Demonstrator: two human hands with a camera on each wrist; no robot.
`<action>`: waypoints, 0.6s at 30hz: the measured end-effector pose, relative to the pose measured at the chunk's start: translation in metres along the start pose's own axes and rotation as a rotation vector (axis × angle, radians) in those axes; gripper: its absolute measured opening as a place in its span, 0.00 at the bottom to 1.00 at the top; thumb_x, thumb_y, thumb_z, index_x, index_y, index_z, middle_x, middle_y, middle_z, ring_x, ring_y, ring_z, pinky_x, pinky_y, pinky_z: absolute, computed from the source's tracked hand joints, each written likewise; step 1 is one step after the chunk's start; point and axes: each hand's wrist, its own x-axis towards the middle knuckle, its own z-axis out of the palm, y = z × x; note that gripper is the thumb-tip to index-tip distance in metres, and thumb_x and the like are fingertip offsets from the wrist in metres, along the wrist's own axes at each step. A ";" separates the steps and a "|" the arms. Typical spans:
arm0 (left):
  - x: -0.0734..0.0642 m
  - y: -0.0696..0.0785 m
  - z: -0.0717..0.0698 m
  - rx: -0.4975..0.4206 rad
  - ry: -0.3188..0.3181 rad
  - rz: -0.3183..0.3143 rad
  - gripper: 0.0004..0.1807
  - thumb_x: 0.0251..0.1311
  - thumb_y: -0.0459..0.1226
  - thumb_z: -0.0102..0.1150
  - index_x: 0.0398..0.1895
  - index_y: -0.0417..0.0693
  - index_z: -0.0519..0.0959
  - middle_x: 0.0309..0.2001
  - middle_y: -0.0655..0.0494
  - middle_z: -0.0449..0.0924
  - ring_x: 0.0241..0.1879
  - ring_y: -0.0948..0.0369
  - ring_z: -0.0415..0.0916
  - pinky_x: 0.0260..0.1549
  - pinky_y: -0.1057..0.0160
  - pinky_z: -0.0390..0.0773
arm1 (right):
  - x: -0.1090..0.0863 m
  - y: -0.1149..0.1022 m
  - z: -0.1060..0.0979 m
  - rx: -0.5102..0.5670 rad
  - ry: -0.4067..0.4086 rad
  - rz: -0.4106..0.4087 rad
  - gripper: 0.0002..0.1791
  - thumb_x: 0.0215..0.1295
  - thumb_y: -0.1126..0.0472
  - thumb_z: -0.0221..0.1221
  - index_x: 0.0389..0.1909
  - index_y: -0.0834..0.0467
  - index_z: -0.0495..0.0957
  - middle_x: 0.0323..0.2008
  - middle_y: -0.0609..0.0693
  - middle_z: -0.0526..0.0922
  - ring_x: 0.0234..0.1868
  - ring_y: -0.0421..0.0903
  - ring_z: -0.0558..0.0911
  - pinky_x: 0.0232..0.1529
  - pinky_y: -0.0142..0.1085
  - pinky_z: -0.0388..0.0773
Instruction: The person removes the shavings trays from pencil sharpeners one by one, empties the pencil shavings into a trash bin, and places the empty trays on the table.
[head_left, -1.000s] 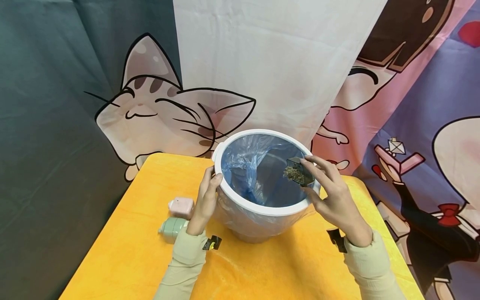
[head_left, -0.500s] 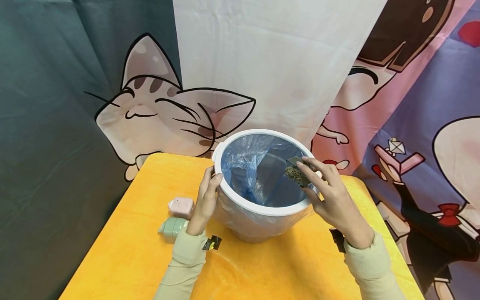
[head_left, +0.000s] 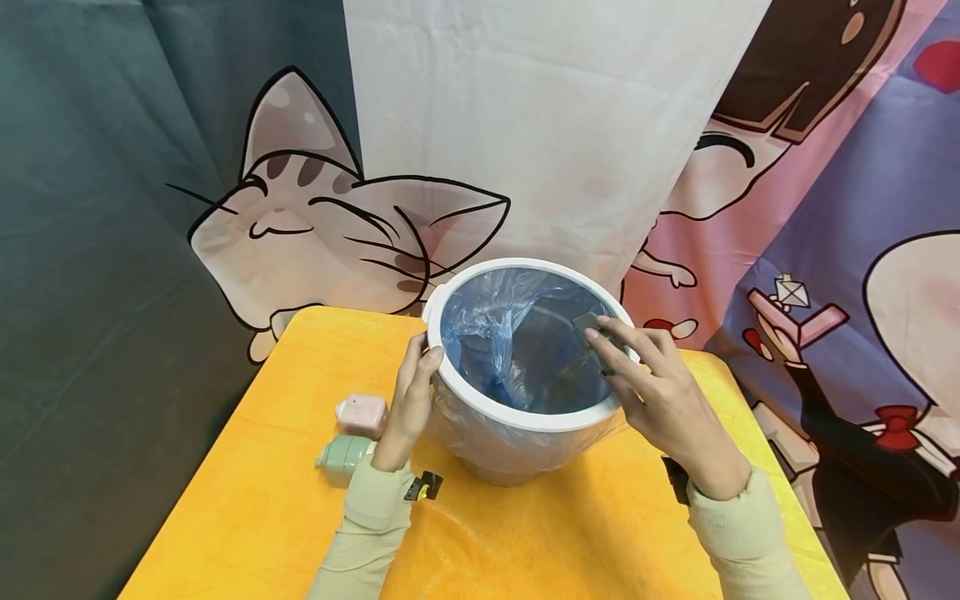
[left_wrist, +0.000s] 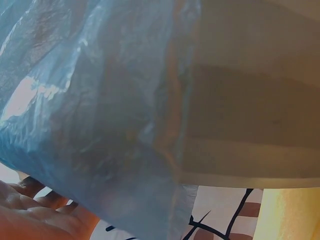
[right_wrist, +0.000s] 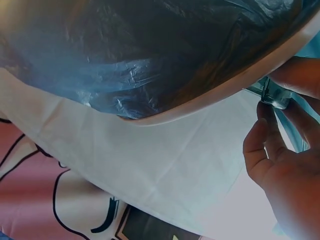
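A white trash bin lined with a thin bluish plastic bag stands on the table. My left hand grips its left rim, thumb on top; in the left wrist view the fingers sit partly behind the bag. With its fingertips my right hand pinches a small clear box, tipped over the right side of the bin's opening. The right wrist view shows this box between thumb and fingers, just past the rim. Below it a faint greenish blur appears inside the bin.
Left of the bin, close to my left wrist, lie a pink bottle and a green bottle. A yellow cloth covers the table. A printed cartoon curtain hangs right behind it.
My right hand has rotated the clear box further over. The clump of dry greenish-brown bits seen in it before has left it, downward into the bin. The left hand keeps its place.
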 end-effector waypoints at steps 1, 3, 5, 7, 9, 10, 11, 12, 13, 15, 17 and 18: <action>0.000 0.000 0.000 0.000 0.000 0.003 0.27 0.64 0.38 0.37 0.63 0.29 0.57 0.59 0.32 0.62 0.56 0.50 0.63 0.58 0.55 0.59 | 0.000 0.000 0.000 -0.005 -0.001 -0.001 0.46 0.29 0.82 0.69 0.58 0.58 0.72 0.61 0.55 0.69 0.47 0.53 0.69 0.36 0.32 0.68; 0.000 0.000 0.000 -0.002 -0.001 0.008 0.27 0.64 0.38 0.37 0.63 0.29 0.57 0.59 0.32 0.62 0.56 0.50 0.62 0.58 0.56 0.59 | 0.000 0.000 0.001 -0.013 -0.003 -0.004 0.47 0.27 0.82 0.70 0.58 0.58 0.72 0.61 0.55 0.69 0.47 0.53 0.69 0.35 0.36 0.71; 0.000 0.000 0.000 -0.005 -0.002 0.011 0.27 0.64 0.37 0.37 0.62 0.29 0.57 0.59 0.32 0.62 0.56 0.50 0.63 0.58 0.57 0.60 | 0.000 0.001 0.001 -0.023 -0.007 -0.011 0.48 0.27 0.82 0.70 0.58 0.58 0.72 0.61 0.55 0.69 0.47 0.54 0.69 0.34 0.40 0.73; 0.000 0.000 0.000 -0.007 -0.003 0.011 0.27 0.64 0.37 0.37 0.62 0.29 0.57 0.58 0.32 0.62 0.56 0.50 0.63 0.57 0.58 0.60 | 0.000 0.001 0.001 -0.042 -0.011 -0.024 0.47 0.27 0.81 0.70 0.58 0.58 0.72 0.61 0.55 0.69 0.46 0.55 0.69 0.33 0.42 0.74; 0.000 0.000 -0.001 -0.006 -0.004 0.009 0.27 0.63 0.37 0.37 0.62 0.30 0.58 0.58 0.32 0.63 0.56 0.50 0.63 0.57 0.59 0.60 | 0.001 0.001 0.001 -0.069 -0.022 -0.045 0.47 0.29 0.80 0.70 0.59 0.57 0.71 0.61 0.55 0.69 0.45 0.56 0.70 0.33 0.43 0.74; 0.001 0.000 -0.001 -0.004 -0.004 0.008 0.27 0.63 0.37 0.37 0.62 0.30 0.58 0.58 0.32 0.63 0.56 0.50 0.63 0.57 0.60 0.60 | 0.001 0.001 0.001 -0.081 -0.029 -0.057 0.46 0.30 0.79 0.70 0.59 0.57 0.71 0.61 0.56 0.69 0.44 0.56 0.70 0.33 0.43 0.74; 0.001 0.000 -0.001 -0.003 -0.003 0.008 0.27 0.63 0.37 0.37 0.62 0.30 0.58 0.58 0.32 0.63 0.56 0.50 0.63 0.57 0.59 0.60 | 0.002 0.001 0.000 -0.092 -0.036 -0.068 0.46 0.30 0.79 0.70 0.60 0.57 0.71 0.61 0.56 0.69 0.44 0.57 0.70 0.34 0.44 0.74; 0.001 0.000 -0.001 -0.002 -0.003 0.008 0.27 0.63 0.37 0.37 0.62 0.30 0.57 0.58 0.32 0.63 0.56 0.50 0.63 0.57 0.59 0.60 | 0.002 0.001 0.000 -0.104 -0.044 -0.079 0.45 0.32 0.78 0.69 0.60 0.57 0.70 0.61 0.56 0.69 0.44 0.57 0.71 0.34 0.45 0.74; 0.001 0.000 -0.001 -0.001 -0.003 0.008 0.27 0.64 0.37 0.37 0.62 0.30 0.57 0.59 0.32 0.62 0.56 0.49 0.63 0.57 0.58 0.60 | 0.002 0.001 -0.001 -0.113 -0.054 -0.089 0.45 0.33 0.78 0.68 0.61 0.56 0.70 0.62 0.56 0.68 0.45 0.58 0.71 0.35 0.45 0.74; 0.000 0.000 -0.001 -0.002 -0.001 0.010 0.27 0.64 0.37 0.37 0.62 0.29 0.57 0.59 0.32 0.62 0.57 0.49 0.63 0.58 0.57 0.60 | 0.003 0.002 -0.002 -0.123 -0.071 -0.100 0.45 0.36 0.78 0.67 0.62 0.56 0.68 0.62 0.55 0.68 0.45 0.59 0.71 0.36 0.46 0.74; 0.000 0.000 -0.001 -0.004 -0.003 0.012 0.27 0.64 0.37 0.37 0.63 0.29 0.57 0.59 0.32 0.61 0.57 0.48 0.62 0.59 0.55 0.59 | 0.003 0.002 -0.003 -0.132 -0.084 -0.105 0.45 0.37 0.77 0.65 0.63 0.55 0.67 0.63 0.54 0.67 0.45 0.59 0.71 0.36 0.46 0.73; 0.000 0.000 0.000 -0.005 -0.004 0.013 0.27 0.64 0.37 0.37 0.63 0.29 0.57 0.60 0.32 0.61 0.57 0.48 0.62 0.59 0.55 0.59 | 0.003 0.002 -0.004 -0.138 -0.089 -0.108 0.44 0.38 0.77 0.65 0.63 0.54 0.67 0.63 0.54 0.67 0.45 0.59 0.70 0.36 0.46 0.72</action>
